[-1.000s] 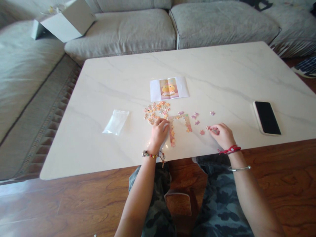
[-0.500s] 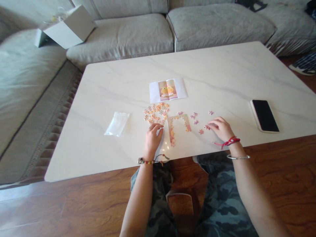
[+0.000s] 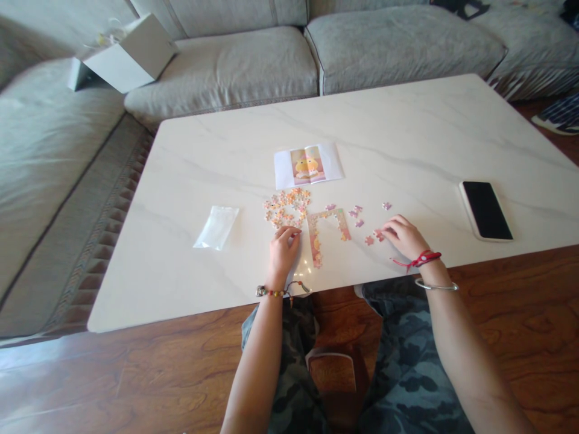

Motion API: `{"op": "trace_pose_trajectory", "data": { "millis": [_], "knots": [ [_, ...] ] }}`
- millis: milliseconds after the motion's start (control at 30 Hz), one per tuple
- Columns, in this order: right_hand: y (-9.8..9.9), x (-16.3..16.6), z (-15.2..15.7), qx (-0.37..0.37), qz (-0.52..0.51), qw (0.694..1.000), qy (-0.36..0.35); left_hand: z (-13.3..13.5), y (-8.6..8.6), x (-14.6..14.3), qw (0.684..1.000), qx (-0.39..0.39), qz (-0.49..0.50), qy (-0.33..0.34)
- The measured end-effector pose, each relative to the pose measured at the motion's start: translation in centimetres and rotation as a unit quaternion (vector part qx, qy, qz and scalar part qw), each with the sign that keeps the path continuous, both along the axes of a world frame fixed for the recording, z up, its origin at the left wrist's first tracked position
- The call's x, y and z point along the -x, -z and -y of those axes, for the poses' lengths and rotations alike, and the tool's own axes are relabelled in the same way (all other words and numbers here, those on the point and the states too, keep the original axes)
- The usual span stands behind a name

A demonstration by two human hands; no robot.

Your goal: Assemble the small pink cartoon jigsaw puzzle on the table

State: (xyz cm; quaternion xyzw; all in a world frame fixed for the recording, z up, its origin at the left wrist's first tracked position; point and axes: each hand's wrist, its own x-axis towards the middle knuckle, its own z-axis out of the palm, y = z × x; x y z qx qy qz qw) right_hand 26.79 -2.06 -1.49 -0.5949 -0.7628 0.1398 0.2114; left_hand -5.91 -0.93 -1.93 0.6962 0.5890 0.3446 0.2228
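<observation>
On the white marble table [image 3: 407, 132] lies a partly joined puzzle frame [image 3: 316, 232], pink and orange. A heap of loose puzzle pieces [image 3: 284, 206] sits just behind my left hand [image 3: 281, 253], whose fingers curl down at the heap's near edge, beside the frame's left strip. My right hand [image 3: 404, 237] rests to the right of the frame, fingers pinched on a small puzzle piece [image 3: 377, 234]. A few stray pieces [image 3: 357, 212] lie between the frame and that hand. A printed reference picture [image 3: 308, 164] lies further back.
A clear plastic bag [image 3: 216, 226] lies left of the heap. A black phone [image 3: 486, 210] rests at the table's right. A grey sofa [image 3: 253, 54] runs behind and to the left, with a white box [image 3: 126, 54] on it. A small stool [image 3: 332, 374] stands between my knees.
My left hand slid back from the frame's corner to the heap's near edge. My right hand shifted slightly left with its piece. The camera view tilted a little.
</observation>
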Motion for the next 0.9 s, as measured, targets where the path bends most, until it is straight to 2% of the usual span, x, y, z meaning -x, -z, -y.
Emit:
{"op": "trace_pose_trajectory", "data": {
  "millis": [300, 567, 700, 900],
  "knots": [
    [-0.1, 0.05, 0.28, -0.013, 0.001, 1.0, 0.009, -0.01, -0.18, 0.01, 1.0, 0.002, 0.003, -0.004],
    [-0.06, 0.17, 0.07, -0.013, 0.045, 0.999, 0.021, 0.04, -0.06, 0.29, 1.0, 0.005, -0.007, 0.001],
    [-0.25, 0.13, 0.19, -0.027, 0.023, 0.999, 0.023, -0.14, -0.03, 0.32, 1.0, 0.005, -0.004, -0.004],
    [-0.42, 0.28, 0.19, 0.002, 0.008, 1.0, 0.012, -0.28, 0.1, 0.42, 1.0, 0.006, 0.0, -0.004]
  ]
}}
